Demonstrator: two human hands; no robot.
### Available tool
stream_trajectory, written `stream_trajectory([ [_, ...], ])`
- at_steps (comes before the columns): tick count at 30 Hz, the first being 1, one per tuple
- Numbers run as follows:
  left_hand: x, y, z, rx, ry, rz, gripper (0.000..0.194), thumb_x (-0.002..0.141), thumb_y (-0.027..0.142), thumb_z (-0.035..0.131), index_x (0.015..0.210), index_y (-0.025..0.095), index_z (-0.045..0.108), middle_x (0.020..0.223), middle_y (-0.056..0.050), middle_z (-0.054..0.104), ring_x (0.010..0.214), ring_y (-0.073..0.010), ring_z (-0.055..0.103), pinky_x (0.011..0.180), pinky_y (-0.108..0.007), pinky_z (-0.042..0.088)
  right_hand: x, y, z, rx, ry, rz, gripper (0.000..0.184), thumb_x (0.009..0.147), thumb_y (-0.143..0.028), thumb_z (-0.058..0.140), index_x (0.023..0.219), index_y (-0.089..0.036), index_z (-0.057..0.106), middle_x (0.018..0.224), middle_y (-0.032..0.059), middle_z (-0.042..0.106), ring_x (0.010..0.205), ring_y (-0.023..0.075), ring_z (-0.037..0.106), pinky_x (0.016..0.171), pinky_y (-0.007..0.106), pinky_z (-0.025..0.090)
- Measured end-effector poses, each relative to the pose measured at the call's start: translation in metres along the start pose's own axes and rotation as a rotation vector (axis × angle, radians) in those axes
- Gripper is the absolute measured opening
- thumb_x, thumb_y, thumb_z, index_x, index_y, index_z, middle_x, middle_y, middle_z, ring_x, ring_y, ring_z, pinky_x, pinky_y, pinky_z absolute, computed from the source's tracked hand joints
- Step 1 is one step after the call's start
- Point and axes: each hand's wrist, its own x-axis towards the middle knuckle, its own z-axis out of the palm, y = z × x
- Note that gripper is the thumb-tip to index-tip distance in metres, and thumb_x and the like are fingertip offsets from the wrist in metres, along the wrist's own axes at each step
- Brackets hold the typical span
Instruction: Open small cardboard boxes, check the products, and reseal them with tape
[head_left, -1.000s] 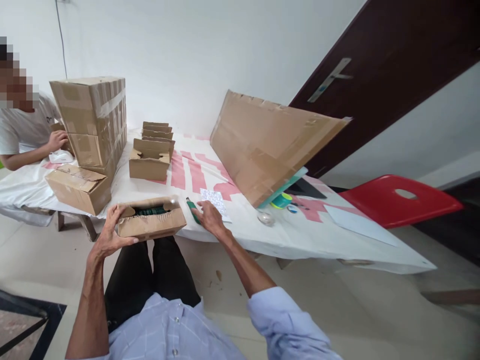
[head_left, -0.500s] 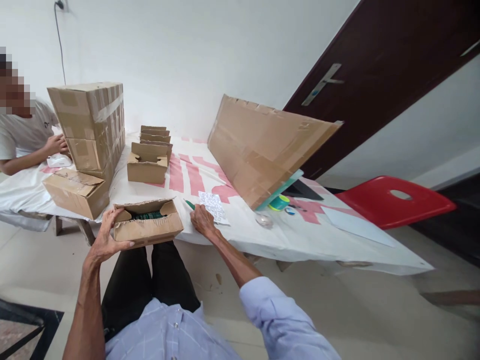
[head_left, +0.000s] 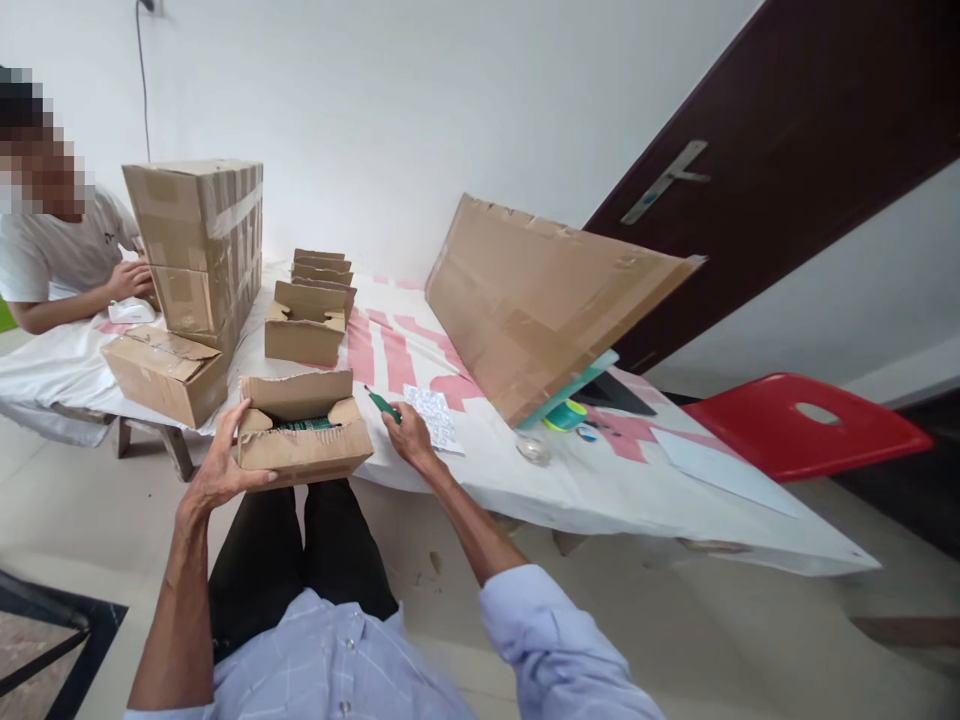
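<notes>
My left hand grips the left end of an open cardboard box, thumb on its front and fingers at the side. The box is tilted towards me at the table's near edge, its back flap raised and its front edge ragged. Inside lie green pieces that look like circuit boards, partly hidden by the front wall. My right hand is closed round a slim green tool with a dark, narrow tip, pen-like or knife-like. Just right of that hand lies a sheet of small printed labels.
Open cardboard boxes stand in a row behind. Taped cartons are stacked at left, near a person in white. A big cardboard panel leans over a green tape roll. A red chair stands right.
The box has tipped further towards me, its back flap standing higher and more of the inside showing. My right hand has turned slightly, exposing more of the green tool. The whole view has shifted a little.
</notes>
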Motion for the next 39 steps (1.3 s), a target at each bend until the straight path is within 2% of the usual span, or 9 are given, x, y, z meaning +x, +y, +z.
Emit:
stream_trajectory([
  [6,0.001,-0.001,0.001,-0.014,0.002,-0.01,0.114,0.07,0.056,0.092,0.164,0.029,0.034,0.165,-0.018,0.035,0.154,-0.046,0.036,0.117,-0.063,0.046,0.005,-0.019,0.004,0.041,0.03,-0.061,0.038,0.099,-0.044,0.045,0.107,-0.017,0.071,0.107,0.0144,0.072,0.102,0.028,0.066,0.095,0.045,0.055],
  [9,0.003,-0.003,0.002,-0.014,0.009,-0.01,0.115,0.069,0.055,0.093,0.164,0.029,0.033,0.165,-0.017,0.035,0.155,-0.0456,0.034,0.118,-0.063,0.045,0.001,-0.057,-0.015,0.105,0.007,-0.354,0.035,0.104,-0.04,0.045,0.113,-0.021,0.073,0.117,0.0134,0.072,0.115,0.0299,0.063,0.105,0.048,0.051],
  [12,0.004,-0.003,0.002,-0.008,0.004,-0.008,0.115,0.07,0.054,0.092,0.165,0.029,0.032,0.166,-0.017,0.034,0.157,-0.0453,0.032,0.12,-0.064,0.043,-0.008,-0.097,-0.028,0.074,-0.229,-0.687,0.029,0.105,-0.039,0.052,0.113,-0.023,0.075,0.114,0.0105,0.075,0.113,0.0284,0.064,0.105,0.046,0.05],
  [16,0.002,-0.003,0.002,-0.011,-0.019,-0.003,0.119,0.07,0.057,0.092,0.166,0.027,0.029,0.169,-0.019,0.029,0.159,-0.0456,0.028,0.123,-0.064,0.039,-0.022,-0.125,-0.032,-0.073,-0.42,-0.888,0.02,0.101,-0.039,0.065,0.103,-0.021,0.075,0.095,0.0087,0.074,0.097,0.0272,0.064,0.099,0.046,0.051],
  [21,-0.001,-0.005,0.002,-0.03,-0.03,0.057,0.119,0.073,0.062,0.088,0.168,0.024,0.027,0.171,-0.019,0.025,0.16,-0.0455,0.027,0.129,-0.059,0.034,-0.059,-0.126,-0.038,-0.104,-0.314,-0.947,0.021,0.104,-0.022,0.056,0.09,-0.024,0.072,0.094,0.0076,0.072,0.097,0.0246,0.063,0.1,0.044,0.049],
  [26,-0.003,-0.01,0.002,-0.017,-0.023,0.118,0.118,0.075,0.062,0.086,0.169,0.025,0.025,0.173,-0.018,0.026,0.16,-0.0456,0.027,0.133,-0.06,0.024,-0.088,-0.119,-0.048,0.044,-0.377,-0.931,0.025,0.106,-0.034,0.057,0.089,-0.023,0.072,0.094,0.0085,0.073,0.098,0.0245,0.067,0.093,0.041,0.055],
  [31,-0.002,-0.008,0.002,0.018,-0.033,0.114,0.12,0.072,0.06,0.089,0.168,0.025,0.027,0.171,-0.019,0.03,0.16,-0.0441,0.028,0.132,-0.061,0.024,-0.051,-0.128,-0.049,0.246,-0.594,-0.716,0.034,0.107,-0.028,0.049,0.085,-0.023,0.075,0.101,0.0055,0.078,0.094,0.0194,0.073,0.089,0.034,0.059],
  [36,-0.002,-0.008,0.001,0.035,-0.03,0.117,0.121,0.072,0.067,0.087,0.168,0.024,0.027,0.17,-0.021,0.03,0.159,-0.0448,0.029,0.131,-0.063,0.024,-0.017,-0.138,-0.047,0.117,-0.811,-0.826,0.018,0.098,-0.029,0.063,0.103,-0.027,0.081,0.113,0.0019,0.079,0.113,0.0225,0.071,0.101,0.038,0.055],
  [39,-0.002,-0.009,0.001,0.011,-0.043,0.122,0.125,0.071,0.072,0.086,0.169,0.024,0.026,0.171,-0.021,0.029,0.16,-0.0459,0.028,0.132,-0.064,0.023,-0.017,-0.14,-0.046,-0.071,-0.766,-0.893,0.013,0.094,-0.035,0.07,0.092,-0.027,0.08,0.099,0.0036,0.078,0.105,0.025,0.07,0.099,0.041,0.054],
])
